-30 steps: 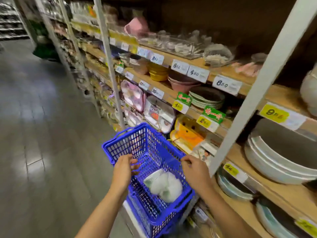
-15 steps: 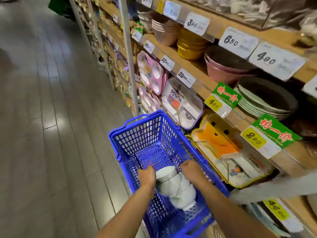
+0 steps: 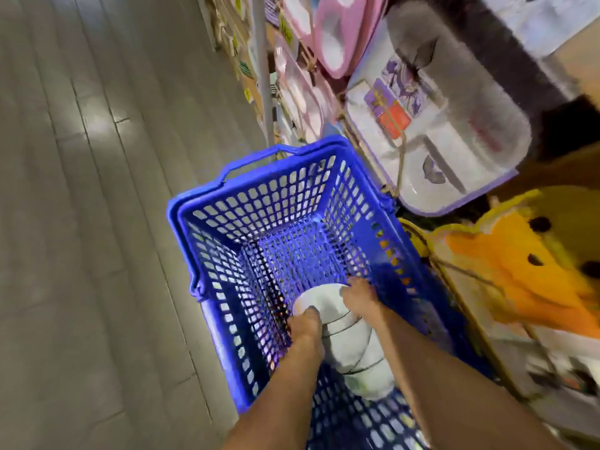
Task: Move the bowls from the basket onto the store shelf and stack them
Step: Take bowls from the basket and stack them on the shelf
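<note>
A stack of white bowls (image 3: 349, 339) lies on its side at the near end of the blue plastic basket (image 3: 259, 203). Both my hands reach down into the basket. My left hand (image 3: 306, 323) grips the left side of the stack near its rim. On the right side, my right hand (image 3: 358, 298) curls its fingers over the rim of the top bowl. The lower bowls are partly hidden between my forearms.
The basket stands on the grey plank floor (image 3: 81, 222) beside the store shelves. Divided kids' trays hang on the right: a pink tray (image 3: 328, 34), a white-and-lilac tray (image 3: 448, 125) and a yellow-orange tray (image 3: 519, 261). A grey shelf post (image 3: 263, 69) rises behind the basket.
My head has tipped down and closer to the basket. Both hands went from the basket rim down onto the bowl stack and now grip it.
</note>
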A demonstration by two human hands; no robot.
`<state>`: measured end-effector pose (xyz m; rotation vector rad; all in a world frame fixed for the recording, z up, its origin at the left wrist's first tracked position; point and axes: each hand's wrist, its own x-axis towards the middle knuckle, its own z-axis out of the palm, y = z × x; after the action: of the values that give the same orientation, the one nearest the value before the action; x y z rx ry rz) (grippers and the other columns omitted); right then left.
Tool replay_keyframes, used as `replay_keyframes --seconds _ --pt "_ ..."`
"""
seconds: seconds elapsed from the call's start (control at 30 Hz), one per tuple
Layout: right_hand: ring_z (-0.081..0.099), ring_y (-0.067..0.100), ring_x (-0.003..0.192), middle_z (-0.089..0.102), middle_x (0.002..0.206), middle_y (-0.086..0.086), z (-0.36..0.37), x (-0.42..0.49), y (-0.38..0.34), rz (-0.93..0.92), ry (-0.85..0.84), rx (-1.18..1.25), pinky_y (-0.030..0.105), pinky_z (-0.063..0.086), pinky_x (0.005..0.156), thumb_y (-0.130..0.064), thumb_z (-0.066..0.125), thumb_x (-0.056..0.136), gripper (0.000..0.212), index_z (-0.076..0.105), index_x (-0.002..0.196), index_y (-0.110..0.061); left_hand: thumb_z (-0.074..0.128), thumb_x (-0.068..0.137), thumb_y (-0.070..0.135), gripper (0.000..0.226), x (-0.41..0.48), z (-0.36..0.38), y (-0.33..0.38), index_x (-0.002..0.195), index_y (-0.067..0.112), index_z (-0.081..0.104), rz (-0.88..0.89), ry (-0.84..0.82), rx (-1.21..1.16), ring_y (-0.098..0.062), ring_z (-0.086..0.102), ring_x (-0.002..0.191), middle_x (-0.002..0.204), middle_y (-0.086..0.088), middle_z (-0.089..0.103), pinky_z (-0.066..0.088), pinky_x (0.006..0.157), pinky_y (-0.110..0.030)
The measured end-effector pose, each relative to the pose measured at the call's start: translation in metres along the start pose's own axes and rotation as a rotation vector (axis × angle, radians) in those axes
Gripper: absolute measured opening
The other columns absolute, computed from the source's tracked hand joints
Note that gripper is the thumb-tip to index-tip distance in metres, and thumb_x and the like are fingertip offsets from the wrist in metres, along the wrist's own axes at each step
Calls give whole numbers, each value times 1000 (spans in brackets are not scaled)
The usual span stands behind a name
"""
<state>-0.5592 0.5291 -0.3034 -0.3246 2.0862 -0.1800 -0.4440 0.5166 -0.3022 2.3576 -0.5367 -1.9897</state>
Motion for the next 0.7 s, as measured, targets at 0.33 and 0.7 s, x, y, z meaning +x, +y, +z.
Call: replay_keyframes --seconds 0.33,0.7 --pt "45 17 88 48 80 5 -12 6 1 -36 8 -81 14 29 55 -5 41 93 37 38 63 -25 41 88 -2 47 3 0 7 134 -4 44 218 190 303 -44 48 123 132 -26 55 34 109 -46" --pt "61 38 90 68 97 27 -79 -97 -50 -358 299 267 40 51 80 -2 54 83 18 68 89 8 31 83 -10 51 -111 -41 78 127 4 54 603 9 -60 -39 58 110 119 -22 62 50 94 -55"
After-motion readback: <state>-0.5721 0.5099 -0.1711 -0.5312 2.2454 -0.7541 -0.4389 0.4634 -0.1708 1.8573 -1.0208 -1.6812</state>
